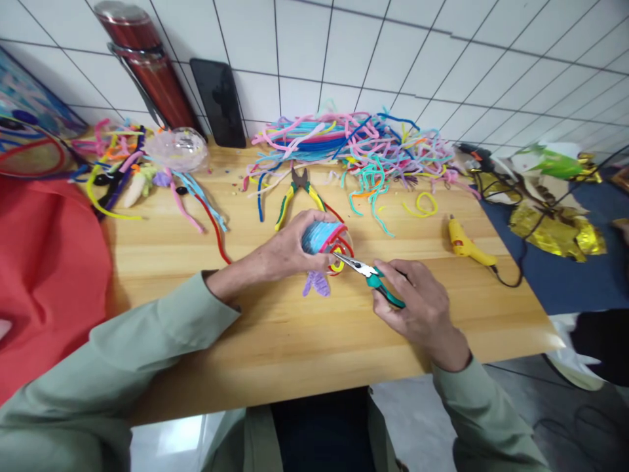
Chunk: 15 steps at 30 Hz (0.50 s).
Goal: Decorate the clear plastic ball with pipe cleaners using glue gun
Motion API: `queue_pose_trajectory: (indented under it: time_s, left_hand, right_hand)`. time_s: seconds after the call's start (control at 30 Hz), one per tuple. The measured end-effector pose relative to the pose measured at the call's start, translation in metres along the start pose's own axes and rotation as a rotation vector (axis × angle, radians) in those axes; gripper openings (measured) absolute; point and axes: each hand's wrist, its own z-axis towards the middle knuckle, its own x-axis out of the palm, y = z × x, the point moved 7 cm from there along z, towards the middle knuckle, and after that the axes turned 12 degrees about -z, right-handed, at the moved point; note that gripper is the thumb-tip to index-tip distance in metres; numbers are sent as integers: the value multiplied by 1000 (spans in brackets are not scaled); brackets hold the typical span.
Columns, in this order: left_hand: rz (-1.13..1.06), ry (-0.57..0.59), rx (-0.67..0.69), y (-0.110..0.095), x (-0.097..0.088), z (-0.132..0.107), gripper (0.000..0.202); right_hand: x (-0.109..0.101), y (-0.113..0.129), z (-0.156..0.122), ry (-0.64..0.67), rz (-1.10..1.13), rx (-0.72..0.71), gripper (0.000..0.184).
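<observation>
My left hand (299, 246) is wrapped round a pipe-cleaner craft piece (319, 237), blue along its side with a pink rim and red and yellow loops at its right end. Below it a purple tail-like piece (317, 284) sticks out; whether it is joined on cannot be seen. In my right hand (417, 301) are needle-nose pliers (378, 283) with green and black handles. Their jaws point left and reach the red and yellow loops. Just behind the craft piece, yellow-green handled cutting pliers (297, 190) lie with handles spread.
A big heap of coloured pipe cleaners (354, 141) lies along the tiled wall. A yellow glue gun (466, 242) with a cord rests at right. Back left hold a red thermos (147, 65), a phone (219, 101) and loose craft bits. Red cloth (54, 269) covers the left.
</observation>
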Motion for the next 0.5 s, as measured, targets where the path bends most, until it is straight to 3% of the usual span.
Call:
queue_pose_trajectory:
  time_s: [0.33, 0.5]
  left_hand:
    - [3, 12, -25, 0, 2, 0, 73]
    - [-4, 16, -18, 0, 3, -1, 73]
  right_hand:
    - [2, 0, -2, 19, 18, 41, 48]
    - [3, 0, -3, 36, 64, 66, 62]
